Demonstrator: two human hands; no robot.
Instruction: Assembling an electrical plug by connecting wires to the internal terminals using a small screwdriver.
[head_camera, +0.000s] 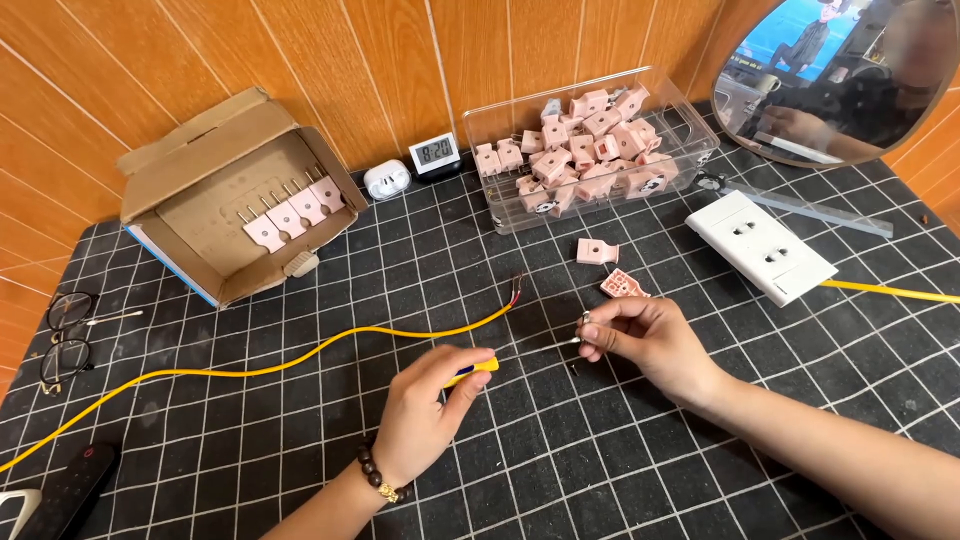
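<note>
My left hand (425, 415) grips a small screwdriver with a yellow handle (472, 370), its thin shaft pointing right toward my right hand. My right hand (640, 338) pinches a small metal part (585, 320) at the fingertips, right at the screwdriver tip. Just beyond that hand lie an opened pink plug half (623, 285) and a pink plug cover (596, 251) on the black grid mat (560, 470). A yellow cable (300, 362) runs across the mat from the left, its stripped end (516, 290) bare near the middle.
A clear plastic bin (690, 135) of several pink plugs stands at the back. A cardboard box (235, 195) with pink plugs sits back left. White double socket (760, 246), round mirror (850, 75), small clock (434, 154), white earbud case (386, 179), glasses (65, 335) at the left edge.
</note>
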